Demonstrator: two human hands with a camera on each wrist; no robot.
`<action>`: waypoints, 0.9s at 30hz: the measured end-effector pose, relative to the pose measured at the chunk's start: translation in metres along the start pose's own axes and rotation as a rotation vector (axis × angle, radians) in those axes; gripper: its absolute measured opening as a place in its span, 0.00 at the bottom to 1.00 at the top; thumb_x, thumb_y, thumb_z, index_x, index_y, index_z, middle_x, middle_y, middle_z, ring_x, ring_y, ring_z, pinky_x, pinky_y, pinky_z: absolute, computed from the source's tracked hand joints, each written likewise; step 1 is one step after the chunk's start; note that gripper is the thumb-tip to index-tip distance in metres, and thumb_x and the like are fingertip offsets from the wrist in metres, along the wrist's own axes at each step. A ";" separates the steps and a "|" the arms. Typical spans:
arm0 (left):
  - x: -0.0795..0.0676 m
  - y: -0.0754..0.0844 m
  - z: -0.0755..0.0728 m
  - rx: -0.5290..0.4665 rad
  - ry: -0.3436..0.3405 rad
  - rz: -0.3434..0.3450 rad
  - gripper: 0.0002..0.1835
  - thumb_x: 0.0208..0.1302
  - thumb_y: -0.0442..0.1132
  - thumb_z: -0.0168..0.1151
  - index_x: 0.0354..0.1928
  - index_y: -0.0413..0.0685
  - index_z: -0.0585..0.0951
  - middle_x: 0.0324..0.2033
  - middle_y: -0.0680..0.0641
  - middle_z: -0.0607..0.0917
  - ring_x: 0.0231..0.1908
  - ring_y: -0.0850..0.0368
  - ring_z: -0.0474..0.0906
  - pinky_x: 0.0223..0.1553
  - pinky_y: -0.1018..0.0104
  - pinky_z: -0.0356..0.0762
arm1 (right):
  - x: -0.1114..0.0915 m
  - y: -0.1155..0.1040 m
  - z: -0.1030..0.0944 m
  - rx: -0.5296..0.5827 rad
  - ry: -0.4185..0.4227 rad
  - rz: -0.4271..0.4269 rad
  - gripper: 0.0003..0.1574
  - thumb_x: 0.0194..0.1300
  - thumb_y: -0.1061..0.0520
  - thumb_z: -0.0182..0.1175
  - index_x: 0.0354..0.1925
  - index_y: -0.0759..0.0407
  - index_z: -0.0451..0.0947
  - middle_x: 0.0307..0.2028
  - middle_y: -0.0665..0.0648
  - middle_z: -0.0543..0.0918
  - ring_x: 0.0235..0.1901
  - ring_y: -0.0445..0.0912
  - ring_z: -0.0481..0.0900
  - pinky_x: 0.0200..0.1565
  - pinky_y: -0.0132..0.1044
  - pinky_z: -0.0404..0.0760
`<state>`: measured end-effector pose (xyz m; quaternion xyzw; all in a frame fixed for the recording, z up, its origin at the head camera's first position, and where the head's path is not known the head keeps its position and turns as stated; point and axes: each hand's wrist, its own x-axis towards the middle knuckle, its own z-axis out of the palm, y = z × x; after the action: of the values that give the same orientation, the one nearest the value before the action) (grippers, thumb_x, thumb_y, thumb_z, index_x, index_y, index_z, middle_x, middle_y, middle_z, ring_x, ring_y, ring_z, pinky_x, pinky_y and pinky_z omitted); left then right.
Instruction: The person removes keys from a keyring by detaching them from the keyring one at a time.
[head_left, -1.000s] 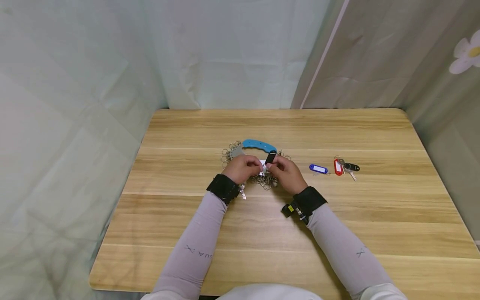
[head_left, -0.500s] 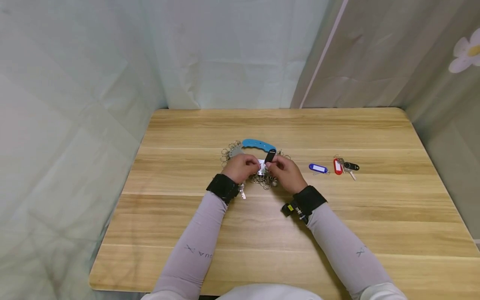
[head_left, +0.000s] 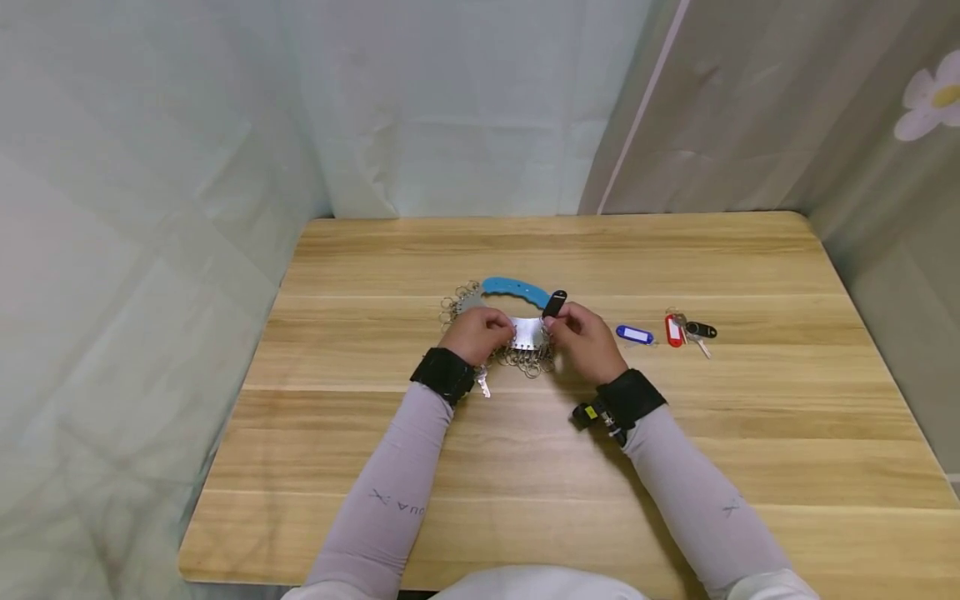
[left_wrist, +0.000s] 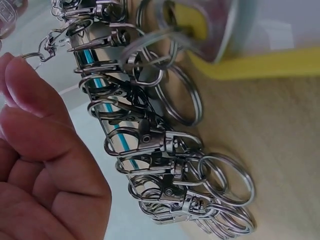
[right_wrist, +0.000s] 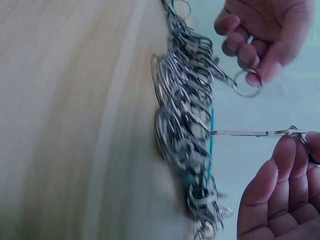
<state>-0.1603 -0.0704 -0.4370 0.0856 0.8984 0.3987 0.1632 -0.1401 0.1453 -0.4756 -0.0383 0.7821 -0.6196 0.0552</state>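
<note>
A curved metal key holder with a blue handle (head_left: 517, 289) lies at mid-table. Snap hooks with split rings (left_wrist: 227, 180) line its edge. My left hand (head_left: 477, 335) pinches one split ring (right_wrist: 248, 92) between thumb and fingertip, its hook drawn outward from the row. Right of it, my right hand (head_left: 588, 343) pinches a key (right_wrist: 250, 133) by its ring end, the blade pointing at the hooks. A black key tag (head_left: 555, 303) sticks up from those fingers. Below the left wrist shows another key (head_left: 483, 382); a yellow-edged tag (left_wrist: 255, 67) fills the left wrist view's upper corner.
On the wooden table (head_left: 750, 433), right of my hands, lie a blue key tag (head_left: 635, 335), a red key tag (head_left: 673, 330) and a black key tag (head_left: 701, 330) with a key. A curtain (head_left: 465, 108) hangs behind the table's far edge.
My right hand has shifted right, away from the left, carrying the key with its black tag. More of the holder's metal plate shows between the hands. The left hand has barely moved.
</note>
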 end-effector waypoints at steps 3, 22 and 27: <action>0.000 -0.002 -0.003 -0.002 -0.002 -0.007 0.11 0.69 0.46 0.61 0.43 0.50 0.89 0.36 0.50 0.88 0.38 0.56 0.79 0.46 0.63 0.77 | -0.001 -0.002 -0.007 0.002 0.014 -0.006 0.15 0.74 0.55 0.59 0.46 0.68 0.78 0.39 0.71 0.81 0.37 0.54 0.80 0.44 0.38 0.80; -0.002 -0.006 -0.020 -0.088 0.029 -0.013 0.12 0.72 0.44 0.59 0.47 0.45 0.86 0.34 0.46 0.86 0.37 0.55 0.81 0.41 0.64 0.77 | -0.013 -0.002 -0.059 -0.037 0.074 -0.027 0.16 0.74 0.57 0.59 0.46 0.72 0.76 0.32 0.51 0.80 0.34 0.39 0.81 0.42 0.33 0.83; -0.001 -0.009 -0.023 -0.142 0.077 -0.014 0.11 0.71 0.42 0.60 0.47 0.44 0.85 0.32 0.47 0.86 0.35 0.56 0.81 0.38 0.67 0.76 | -0.020 -0.001 -0.077 -0.107 0.080 -0.021 0.17 0.75 0.55 0.58 0.46 0.71 0.76 0.33 0.53 0.81 0.34 0.44 0.82 0.41 0.34 0.82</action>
<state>-0.1675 -0.0923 -0.4287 0.0519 0.8740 0.4633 0.1369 -0.1308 0.2221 -0.4564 -0.0246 0.8151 -0.5786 0.0151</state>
